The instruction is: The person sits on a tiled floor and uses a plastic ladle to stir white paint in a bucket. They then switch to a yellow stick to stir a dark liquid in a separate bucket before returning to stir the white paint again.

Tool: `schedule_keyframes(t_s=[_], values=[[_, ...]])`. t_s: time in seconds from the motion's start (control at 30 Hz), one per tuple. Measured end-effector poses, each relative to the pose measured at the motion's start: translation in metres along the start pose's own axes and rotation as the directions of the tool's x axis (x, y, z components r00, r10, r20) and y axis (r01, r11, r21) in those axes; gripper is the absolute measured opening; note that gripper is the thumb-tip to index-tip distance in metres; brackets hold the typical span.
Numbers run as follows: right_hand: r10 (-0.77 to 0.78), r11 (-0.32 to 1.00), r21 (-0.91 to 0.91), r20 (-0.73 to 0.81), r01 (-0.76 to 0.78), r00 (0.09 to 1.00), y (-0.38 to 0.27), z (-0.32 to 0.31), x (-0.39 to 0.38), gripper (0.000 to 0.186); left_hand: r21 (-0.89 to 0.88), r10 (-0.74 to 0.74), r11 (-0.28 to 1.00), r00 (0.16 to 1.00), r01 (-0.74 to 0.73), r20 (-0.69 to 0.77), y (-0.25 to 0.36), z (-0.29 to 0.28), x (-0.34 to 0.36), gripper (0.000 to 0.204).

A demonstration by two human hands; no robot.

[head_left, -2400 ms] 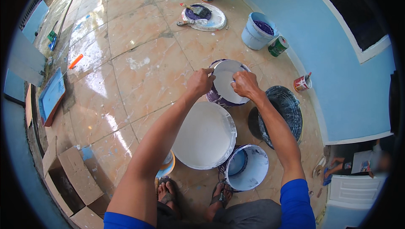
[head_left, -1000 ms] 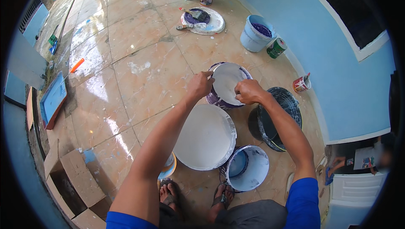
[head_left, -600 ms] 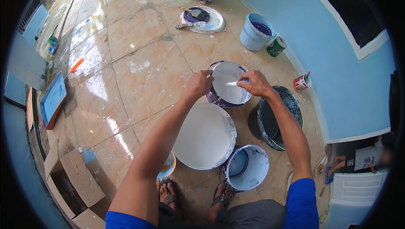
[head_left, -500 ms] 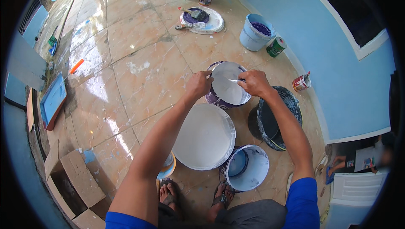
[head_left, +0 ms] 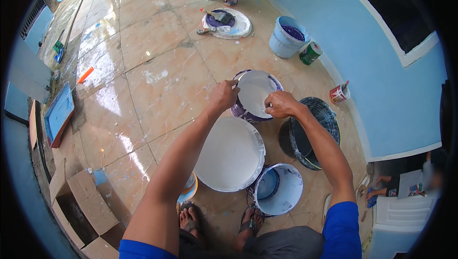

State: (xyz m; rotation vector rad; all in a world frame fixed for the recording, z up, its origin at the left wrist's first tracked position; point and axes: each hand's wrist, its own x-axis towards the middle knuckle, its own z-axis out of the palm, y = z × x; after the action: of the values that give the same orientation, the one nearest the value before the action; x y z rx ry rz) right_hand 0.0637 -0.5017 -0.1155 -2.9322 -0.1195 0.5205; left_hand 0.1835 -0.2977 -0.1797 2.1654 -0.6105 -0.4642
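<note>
My left hand [head_left: 224,95] is closed on the left rim of a purple-sided bucket [head_left: 245,112] holding white paint [head_left: 257,89]. At that bucket's right rim, my right hand [head_left: 281,104] is curled round a thin, pale-ended tool, now mostly hidden by the fingers; I cannot tell its exact kind. A wide white tub [head_left: 230,154] of white paint stands just nearer to me. To its right are a bucket with a white interior and bluish bottom [head_left: 286,194] and a black bucket [head_left: 315,135] under my right forearm.
A light blue bucket [head_left: 281,44] with purple paint, a green can [head_left: 310,53] and a red-and-white can [head_left: 339,93] stand along the wall. Brushes lie on a round lid [head_left: 241,23]. At left are a paint tray [head_left: 59,113] and cardboard box [head_left: 90,202]. A person [head_left: 412,182] is at right.
My right hand has moved slightly down and left along the bucket's rim, and the tool's pale end has dropped from view. My left hand stays on the rim.
</note>
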Motion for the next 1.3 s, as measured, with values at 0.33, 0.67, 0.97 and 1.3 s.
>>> schedule_keyframes(t_s=[0.33, 0.67, 0.97, 1.3], values=[[0.027, 0.998, -0.044, -0.161, -0.034, 0.987, -0.005, -0.055, 0.008, 0.015, 0.013, 0.008, 1.000, 1.000, -0.008, -0.018, -0.004, -0.001, 0.000, 0.038], [0.012, 0.927, -0.376, -0.010, -0.015, 1.000, 0.012, -0.003, 0.014, 0.015, 0.057, 0.025, 0.998, 0.998, -0.021, -0.056, 0.000, 0.002, -0.002, 0.043], [0.001, 0.954, 0.301, 0.037, -0.012, 0.999, 0.003, -0.031, -0.014, 0.026, 0.039, 0.052, 0.998, 0.996, -0.049, -0.071, -0.002, 0.003, -0.001, 0.043], [0.142, 0.970, -0.141, -0.344, -0.200, 0.928, -0.004, -0.033, -0.018, 0.017, 0.019, 0.010, 1.000, 1.000, -0.010, -0.019, 0.000, 0.001, 0.000, 0.041]])
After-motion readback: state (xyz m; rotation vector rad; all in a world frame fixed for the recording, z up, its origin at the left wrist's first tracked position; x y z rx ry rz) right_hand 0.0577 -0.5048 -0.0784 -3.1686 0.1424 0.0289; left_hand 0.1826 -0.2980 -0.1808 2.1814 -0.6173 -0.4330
